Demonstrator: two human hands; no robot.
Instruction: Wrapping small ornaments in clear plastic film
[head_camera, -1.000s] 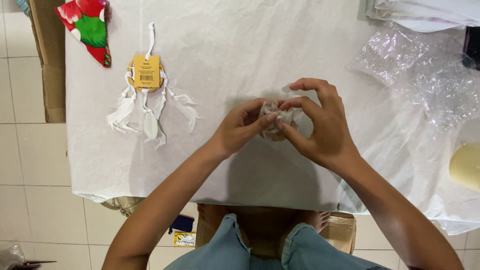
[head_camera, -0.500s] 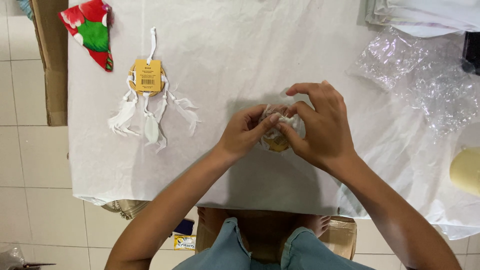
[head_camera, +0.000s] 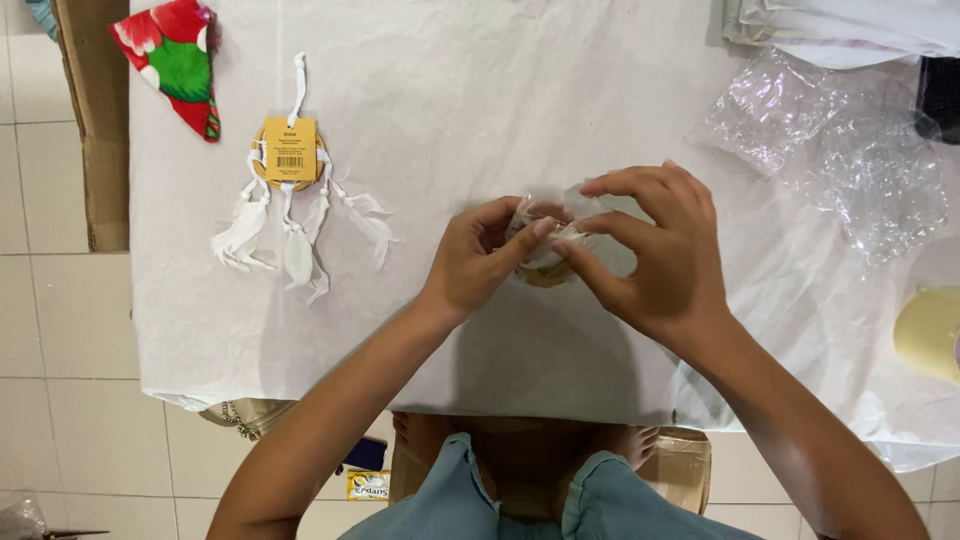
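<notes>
The small round ornament, pale with a tan rim and wrapped in thin clear film, sat between the two hands above the middle of the white-covered table. The left hand came at it from the left, thumb and forefinger pinched together on the film at the ornament's upper left edge. The right hand came from the right and lay partly over it, thumb and forefinger closed on the wrap at the right edge, while the other fingers fanned out loosely above. Both hands touched the piece, so neither was nearer; the right one covered more of it. Its long axis could not be told, since most of it was hidden by fingers and crumpled film.

Well apart to the left lay a finished dreamcatcher with white feathers and a yellow card tag, its hanging loop pointing away from the person. A red and green cloth hung over the far left corner. Crumpled clear plastic bags lay to the right, and a pale roll of tape showed at the right edge.
</notes>
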